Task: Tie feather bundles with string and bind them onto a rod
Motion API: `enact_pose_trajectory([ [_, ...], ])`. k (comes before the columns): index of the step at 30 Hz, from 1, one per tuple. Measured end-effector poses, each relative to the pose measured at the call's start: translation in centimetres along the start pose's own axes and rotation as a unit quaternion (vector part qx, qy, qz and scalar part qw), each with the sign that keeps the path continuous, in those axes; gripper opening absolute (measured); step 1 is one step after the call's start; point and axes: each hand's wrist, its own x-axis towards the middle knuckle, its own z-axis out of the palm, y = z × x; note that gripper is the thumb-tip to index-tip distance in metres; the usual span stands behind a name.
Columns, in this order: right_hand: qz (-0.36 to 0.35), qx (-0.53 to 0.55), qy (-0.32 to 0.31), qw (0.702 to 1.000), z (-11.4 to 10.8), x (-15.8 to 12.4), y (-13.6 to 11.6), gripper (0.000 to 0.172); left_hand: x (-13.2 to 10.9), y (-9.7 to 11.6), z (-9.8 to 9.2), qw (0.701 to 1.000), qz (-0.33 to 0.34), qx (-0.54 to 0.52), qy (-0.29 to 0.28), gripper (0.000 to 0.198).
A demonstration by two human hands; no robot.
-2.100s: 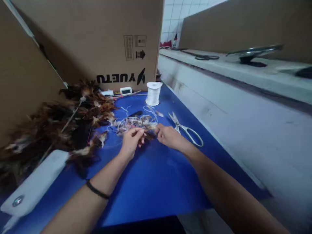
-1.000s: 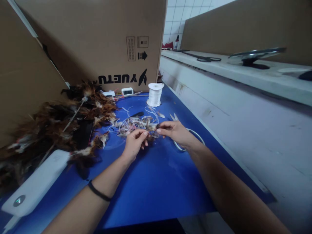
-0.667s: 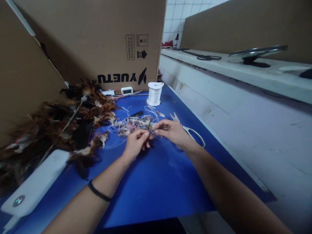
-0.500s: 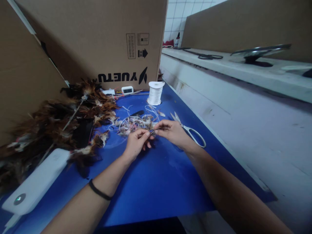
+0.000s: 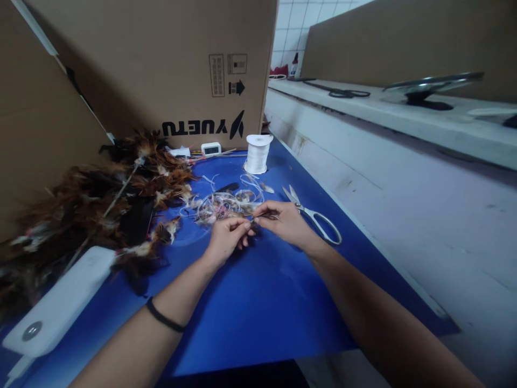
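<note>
My left hand (image 5: 230, 235) and my right hand (image 5: 285, 222) meet over the blue table, fingertips pinched together and almost touching. Between them is a thin dark feather-like piece (image 5: 253, 219), mostly covered by the fingers and too small to make out fully. Just behind my hands lies a tangle of clear-white ribbon (image 5: 208, 205) mixed with bits of feather. A pair of scissors (image 5: 319, 220) rests to the right of my right hand, blades slightly apart. Farther back stands a white spool of ribbon (image 5: 258, 154).
Brown feather bunches (image 5: 92, 199) cover the left side. A white rectangular device (image 5: 64, 296) with a cable lies at front left. A small digital clock (image 5: 211, 149) stands before a large cardboard box (image 5: 161, 64). On the right runs a white ledge (image 5: 375, 99).
Both hands have drawn slightly closer at the fingertips. A thin upright sliver that showed between them no longer shows. Everything else lies where it was.
</note>
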Motion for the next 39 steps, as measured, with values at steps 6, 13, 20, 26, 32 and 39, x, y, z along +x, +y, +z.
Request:
enact_pose_trajectory([
  [6, 0.023, -0.013, 0.0, 1.0, -0.2, 0.3, 0.8, 0.021, 0.0, 0.0, -0.2, 0.998, -0.018, -0.046, 0.024, 0.024],
  [13, 0.006, -0.048, -0.074, 0.996, 0.6, 0.2, 1.6, 0.013, 0.1, -0.1, -0.2, 0.999, 0.004, -0.047, 0.002, 0.024],
  [20, 0.076, 0.024, -0.017, 0.997, -0.4, 0.3, 0.4, 0.013, 0.1, -0.3, -0.3, 0.994, 0.015, -0.089, 0.055, 0.026],
  [26, 0.125, 0.137, 0.015, 0.982, -1.0, 0.4, -0.2, 0.022, 0.3, -0.5, -0.4, 0.991, 0.015, -0.111, 0.065, 0.026],
  [32, 0.114, 0.17, 0.016, 0.979, -1.0, 0.4, 0.0, 0.024, 0.1, -0.3, -0.3, 0.991, 0.011, -0.12, 0.065, 0.028],
  [39, 0.071, 0.128, 0.03, 0.989, -0.1, 0.1, -0.8, 0.019, -0.1, -0.1, 0.1, 0.989, -0.031, -0.141, 0.026, 0.031],
])
